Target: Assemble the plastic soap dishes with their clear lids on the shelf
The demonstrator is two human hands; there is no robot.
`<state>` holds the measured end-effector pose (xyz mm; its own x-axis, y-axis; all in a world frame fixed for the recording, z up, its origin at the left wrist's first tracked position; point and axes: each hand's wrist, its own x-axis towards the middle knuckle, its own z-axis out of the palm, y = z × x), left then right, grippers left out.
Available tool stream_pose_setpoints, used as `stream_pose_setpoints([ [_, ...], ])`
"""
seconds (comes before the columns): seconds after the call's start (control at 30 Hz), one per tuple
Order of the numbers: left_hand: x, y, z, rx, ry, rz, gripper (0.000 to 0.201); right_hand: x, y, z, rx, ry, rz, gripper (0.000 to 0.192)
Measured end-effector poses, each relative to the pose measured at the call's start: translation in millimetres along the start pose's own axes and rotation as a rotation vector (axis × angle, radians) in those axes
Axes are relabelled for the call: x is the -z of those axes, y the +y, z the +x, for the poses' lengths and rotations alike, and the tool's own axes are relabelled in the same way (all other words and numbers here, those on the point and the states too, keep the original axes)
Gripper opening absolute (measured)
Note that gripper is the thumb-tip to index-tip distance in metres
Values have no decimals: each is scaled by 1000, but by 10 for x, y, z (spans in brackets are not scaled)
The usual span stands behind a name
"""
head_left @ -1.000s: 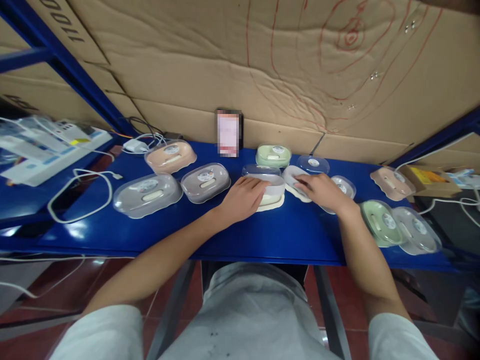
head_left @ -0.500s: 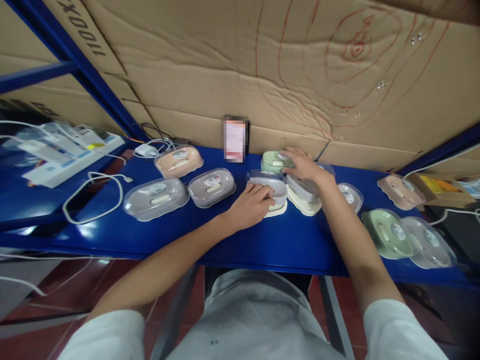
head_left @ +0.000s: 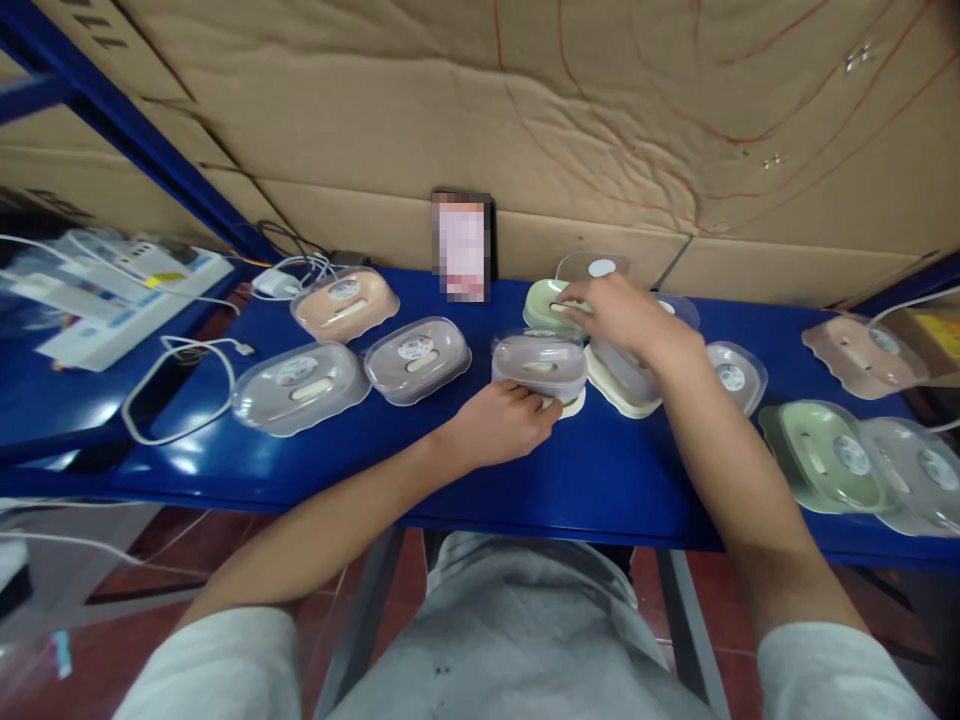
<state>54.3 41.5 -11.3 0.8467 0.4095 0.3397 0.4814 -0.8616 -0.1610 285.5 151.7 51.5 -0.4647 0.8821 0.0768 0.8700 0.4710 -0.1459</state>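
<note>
My left hand [head_left: 506,422] rests on the blue shelf [head_left: 600,470], its curled fingers gripping the front edge of a grey lidded soap dish [head_left: 538,362] that sits on a cream base. My right hand [head_left: 626,318] reaches to the back over a green soap dish [head_left: 541,300] and holds its clear lid [head_left: 594,268] tilted up off it. Under my right wrist lies another cream dish with a clear cover [head_left: 626,378].
Left of my hands stand a peach dish [head_left: 343,302] and two grey covered dishes [head_left: 416,358] [head_left: 300,385]. To the right lie a clear lid [head_left: 736,372], green [head_left: 821,455], clear [head_left: 921,472] and peach [head_left: 855,352] dishes. A phone [head_left: 461,245] leans on the cardboard wall. A white cable [head_left: 180,395] loops at left.
My right hand moved from the dishes in the middle to the green dish at the back and raised its clear lid. My left hand slid from the grey dish's top to its front edge.
</note>
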Motion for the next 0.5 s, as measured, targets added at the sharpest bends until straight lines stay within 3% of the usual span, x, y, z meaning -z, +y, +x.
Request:
stream_pose_setpoints([
  [0.2, 23, -5, 6, -43, 48, 26, 21, -323, 4, 121, -38, -93, -16, 38],
  [0.3, 30, -5, 15, -59, 58, 30, 22, -330, 61, 130, -6, -121, -43, 46],
  [0.5, 21, -33, 13, -31, 99, 12, 23, -195, 61, 120, 47, -126, -16, 37],
])
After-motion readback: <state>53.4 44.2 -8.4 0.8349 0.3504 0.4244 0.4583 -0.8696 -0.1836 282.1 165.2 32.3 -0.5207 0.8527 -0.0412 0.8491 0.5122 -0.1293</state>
